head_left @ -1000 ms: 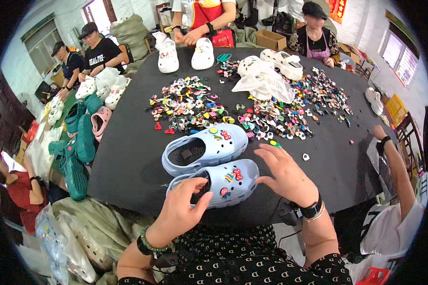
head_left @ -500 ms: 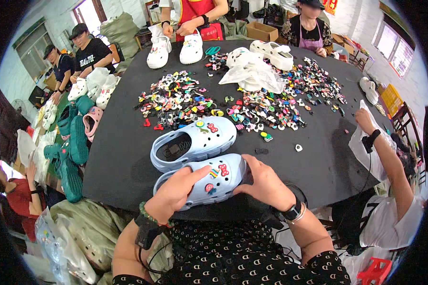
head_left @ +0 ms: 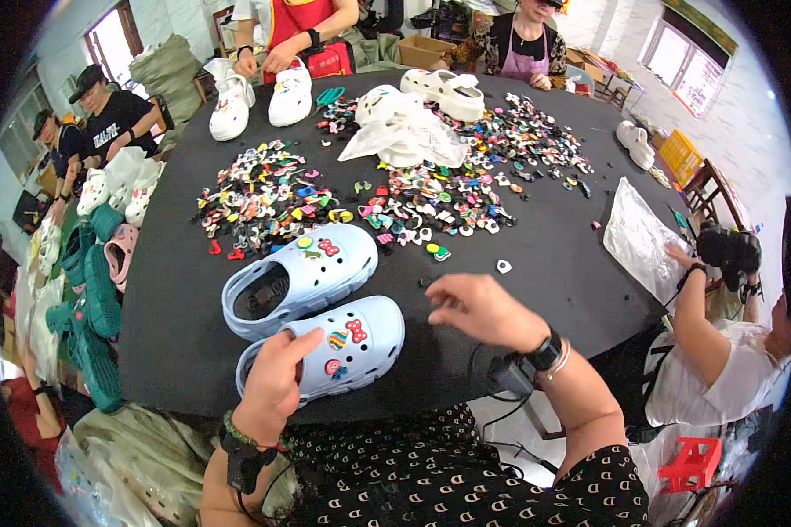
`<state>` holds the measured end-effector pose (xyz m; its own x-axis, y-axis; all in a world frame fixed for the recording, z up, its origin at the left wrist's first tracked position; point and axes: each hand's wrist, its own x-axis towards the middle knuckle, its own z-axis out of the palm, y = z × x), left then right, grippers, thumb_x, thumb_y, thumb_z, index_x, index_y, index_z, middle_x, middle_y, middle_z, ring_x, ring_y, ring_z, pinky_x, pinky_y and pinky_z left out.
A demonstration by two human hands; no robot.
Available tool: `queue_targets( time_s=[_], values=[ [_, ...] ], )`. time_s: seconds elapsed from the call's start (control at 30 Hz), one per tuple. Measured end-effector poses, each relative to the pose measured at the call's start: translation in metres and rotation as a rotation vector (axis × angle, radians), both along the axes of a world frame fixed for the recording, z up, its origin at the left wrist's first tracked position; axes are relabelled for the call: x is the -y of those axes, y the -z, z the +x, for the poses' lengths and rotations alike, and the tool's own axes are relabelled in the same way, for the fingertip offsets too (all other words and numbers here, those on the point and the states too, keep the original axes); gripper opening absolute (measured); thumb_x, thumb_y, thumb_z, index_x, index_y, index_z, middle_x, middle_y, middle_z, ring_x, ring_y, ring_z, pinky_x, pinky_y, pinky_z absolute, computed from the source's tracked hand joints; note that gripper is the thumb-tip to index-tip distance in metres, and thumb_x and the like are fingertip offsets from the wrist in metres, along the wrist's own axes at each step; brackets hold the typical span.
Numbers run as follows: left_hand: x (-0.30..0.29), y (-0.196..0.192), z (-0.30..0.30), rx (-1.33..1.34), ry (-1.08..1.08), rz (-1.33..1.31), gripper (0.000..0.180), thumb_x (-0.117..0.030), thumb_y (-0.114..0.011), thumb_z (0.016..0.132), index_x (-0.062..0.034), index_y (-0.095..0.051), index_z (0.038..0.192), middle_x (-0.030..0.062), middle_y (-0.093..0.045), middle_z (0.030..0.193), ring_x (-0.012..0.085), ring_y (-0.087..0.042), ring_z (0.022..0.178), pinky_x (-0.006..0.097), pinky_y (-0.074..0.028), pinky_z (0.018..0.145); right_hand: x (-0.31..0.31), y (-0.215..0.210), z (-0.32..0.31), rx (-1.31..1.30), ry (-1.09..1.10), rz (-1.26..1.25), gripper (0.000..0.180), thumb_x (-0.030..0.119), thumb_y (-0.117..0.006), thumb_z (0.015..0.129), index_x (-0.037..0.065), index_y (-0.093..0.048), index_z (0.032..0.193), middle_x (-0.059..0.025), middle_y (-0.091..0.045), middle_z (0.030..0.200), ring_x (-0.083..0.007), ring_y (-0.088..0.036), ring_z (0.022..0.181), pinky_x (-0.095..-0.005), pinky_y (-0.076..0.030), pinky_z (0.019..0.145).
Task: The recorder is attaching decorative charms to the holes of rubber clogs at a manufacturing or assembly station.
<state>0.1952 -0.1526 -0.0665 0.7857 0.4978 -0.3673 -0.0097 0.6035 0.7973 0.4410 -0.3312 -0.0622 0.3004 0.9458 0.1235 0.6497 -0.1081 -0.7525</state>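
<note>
Blue clog grip: left hand (head_left: 274, 376) wraps the near clog (head_left: 382, 325) beside its opening, thumb over the upper, most fingers hidden!
Free side: right hand (head_left: 479, 309) hovers off the toe, loosely curled, finger and thumb parted, seemingly nothing between them.
Good handling: steady hold, I'd say, thumb kept clear of the red bow (head_left: 356, 331).
Neighbour: far clog (head_left: 347, 250), right alongside.
Beyond: charm heaps (head_left: 264, 198) across the black table (head_left: 180, 290).

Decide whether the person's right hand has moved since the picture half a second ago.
Yes. Against the loose white charm on the table, the right hand has shifted to the right, off the toe of the nearer blue clog.
</note>
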Motion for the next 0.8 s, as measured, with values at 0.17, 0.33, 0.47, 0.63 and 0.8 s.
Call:
queue_targets(
  time_s=[0.17, 0.33, 0.47, 0.63, 0.8],
  values=[
    [-0.001, -0.001, 0.002, 0.013, -0.051, -0.113, 0.036, -0.022, -0.059, 0.097, 0.0095, -0.061, 0.115, 0.0167, -0.069, 0.111, 0.0242, -0.068, 0.096, 0.036, -0.053, 0.089, -0.010, 0.007, 0.054, 0.252, 0.088, -0.049, 0.020, 0.011, -0.074, 0.078, 0.001, -0.064, 0.092, -0.0159, -0.066, 0.084, -0.0328, -0.066, 0.080, -0.0407, -0.052, 0.072],
    [-0.003, 0.007, -0.002, -0.052, -0.041, 0.066, 0.035, -0.019, -0.059, 0.097, 0.0104, -0.061, 0.114, 0.0169, -0.069, 0.107, 0.0232, -0.068, 0.094, 0.035, -0.053, 0.087, -0.030, 0.010, 0.054, 0.271, 0.009, -0.081, 0.021, 0.014, -0.075, 0.076, 0.001, -0.063, 0.087, -0.0157, -0.065, 0.084, -0.0348, -0.064, 0.083, -0.0427, -0.051, 0.074],
    [0.000, 0.001, -0.001, -0.013, -0.028, 0.030, 0.033, -0.016, -0.058, 0.096, 0.0101, -0.060, 0.116, 0.0163, -0.069, 0.109, 0.0224, -0.068, 0.095, 0.035, -0.053, 0.087, -0.040, 0.038, 0.056, 0.382, -0.030, -0.158, 0.024, 0.015, -0.078, 0.074, 0.001, -0.061, 0.084, -0.0163, -0.063, 0.083, -0.0344, -0.063, 0.086, -0.0428, -0.050, 0.074],
    [-0.002, 0.008, -0.001, -0.033, -0.009, 0.094, 0.033, -0.016, -0.058, 0.095, 0.0075, -0.060, 0.118, 0.0164, -0.068, 0.112, 0.0243, -0.067, 0.099, 0.038, -0.052, 0.090, -0.044, 0.045, 0.056, 0.275, -0.021, -0.310, 0.024, 0.016, -0.080, 0.070, 0.002, -0.062, 0.077, -0.0167, -0.066, 0.078, -0.0337, -0.065, 0.081, -0.0422, -0.051, 0.071],
    [-0.001, 0.005, -0.002, -0.021, -0.002, 0.070, 0.032, -0.016, -0.057, 0.097, 0.0084, -0.060, 0.118, 0.0156, -0.068, 0.112, 0.0228, -0.067, 0.098, 0.036, -0.052, 0.089, -0.045, 0.043, 0.063, 0.336, -0.045, -0.269, 0.021, 0.017, -0.079, 0.072, 0.003, -0.065, 0.077, -0.0157, -0.067, 0.075, -0.0338, -0.066, 0.077, -0.0431, -0.051, 0.070]
  ],
)
